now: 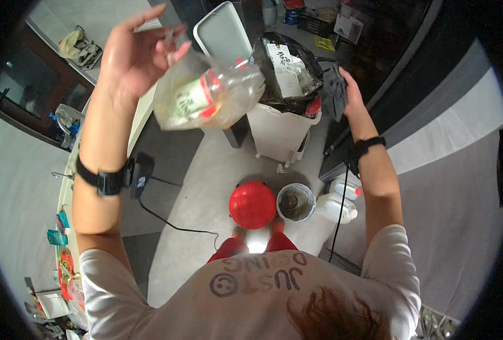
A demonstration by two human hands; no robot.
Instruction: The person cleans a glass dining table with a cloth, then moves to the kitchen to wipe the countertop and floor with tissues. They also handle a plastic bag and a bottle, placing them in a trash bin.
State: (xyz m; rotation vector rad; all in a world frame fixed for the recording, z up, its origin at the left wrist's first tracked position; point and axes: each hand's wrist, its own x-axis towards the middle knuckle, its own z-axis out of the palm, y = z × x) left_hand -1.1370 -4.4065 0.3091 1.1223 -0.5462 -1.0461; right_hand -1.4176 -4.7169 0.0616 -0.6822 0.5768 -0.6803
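Note:
My left hand (143, 55) is raised at the upper left, with the top of a clear plastic bag (234, 102) gathered at its fingers. Inside the bag, a green, white and red printed package shows through, slightly blurred. At the upper right, my right hand (352, 91) grips a crumpled dark grey cloth or bag (334, 93); its exact kind is unclear. Between the hands stands a white trash bin (279, 131), its black liner (262, 61) heaped with refuse. A white printed package (284, 70) tops the heap. The bin's pale lid (223, 32) is tipped up behind.
A red round stool (252, 205) and a grey bucket (296, 202) stand at my feet. White plastic jugs (336, 208) sit to the right. A counter (143, 114) runs along the left. Black cables (179, 228) hang from both wrist straps. A dark door frame (387, 89) borders the right.

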